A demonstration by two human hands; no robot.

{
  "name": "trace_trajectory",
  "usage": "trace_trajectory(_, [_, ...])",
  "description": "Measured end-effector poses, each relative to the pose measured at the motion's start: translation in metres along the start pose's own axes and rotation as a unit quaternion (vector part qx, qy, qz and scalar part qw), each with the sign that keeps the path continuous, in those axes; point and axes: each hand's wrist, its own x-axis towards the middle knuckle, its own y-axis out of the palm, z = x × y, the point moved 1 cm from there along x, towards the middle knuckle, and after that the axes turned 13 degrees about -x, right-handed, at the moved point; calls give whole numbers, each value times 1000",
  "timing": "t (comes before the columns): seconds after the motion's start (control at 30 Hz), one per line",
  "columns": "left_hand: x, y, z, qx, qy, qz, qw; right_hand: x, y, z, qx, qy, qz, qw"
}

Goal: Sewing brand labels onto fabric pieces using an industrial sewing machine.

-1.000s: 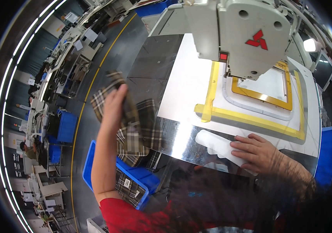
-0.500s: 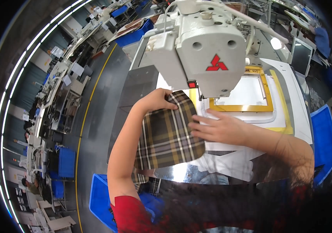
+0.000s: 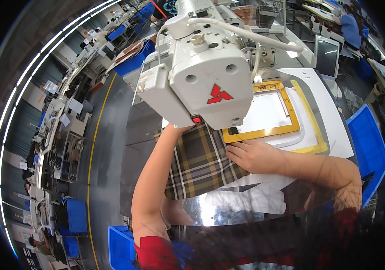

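Observation:
A plaid fabric piece (image 3: 199, 159), dark with white and mustard stripes, lies on the work surface with its far end under the white sewing machine's head (image 3: 210, 85). My left hand (image 3: 180, 128) reaches to its far left part; the machine head hides the fingers. On the right edge of the fabric rests my right hand (image 3: 256, 156), palm down, fingers stretched out and close to the near left corner of a yellow frame (image 3: 264, 133). The needle area is hidden behind the machine head.
White template sheets with yellow tape (image 3: 320, 147) lie right of the frame. A blue bin (image 3: 369, 148) stands at the right, another blue bin (image 3: 119, 245) at the lower left. A monitor (image 3: 326, 56) stands at the back right. Farther off, a person in blue (image 3: 350, 30) sits at another table.
The fabric has moved away from me, its far end now under the machine head. My left hand went forward with it, out of sight at the fingers; my right hand settled on its edge.

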Motion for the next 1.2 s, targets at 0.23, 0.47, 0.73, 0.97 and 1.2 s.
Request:
trace_trajectory(0.23, [-39, -43, 23, -23, 26, 1, 999, -76, -35, -20, -68, 89, 45, 993])
trace_trajectory(0.47, [-3, 43, -20, -35, 42, -39, 998, -132, -62, -45, 50, 276, 78, 957])
trace_trajectory(0.73, [-39, 47, -22, -43, 60, -69, 995, -131, 16, -133, 140, 486, -96, 857])
trace_trajectory(0.97, [-24, 36, -16, -44, 28, -110, 993, -111, 66, -182, 235, 561, -95, 788])
trace_trajectory(1.2, [-31, 35, 7, -55, -31, -130, 990, -110, 71, -195, 244, 586, -85, 768])
